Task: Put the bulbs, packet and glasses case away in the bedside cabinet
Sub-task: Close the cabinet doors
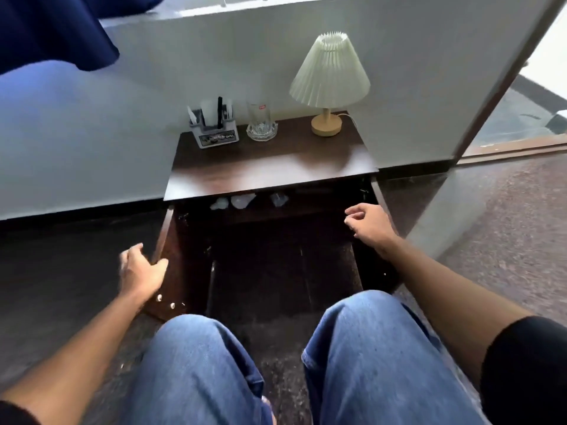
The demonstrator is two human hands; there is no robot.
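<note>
Left hand (139,268) clamped on dark wooden cabinet door (162,240), right hand (368,223) loosely curled, empty beside the other; risking pale wrapped bulbs (233,202) crushed at the shelf edge.

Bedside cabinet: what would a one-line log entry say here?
cabinet doors open | left hand on left door | right hand empty | pale items on shelf

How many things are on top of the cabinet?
3, all along the back by the wall: a pen holder at the left, a glass beside it, and a lamp at the right. Nothing else shows on top.
</note>
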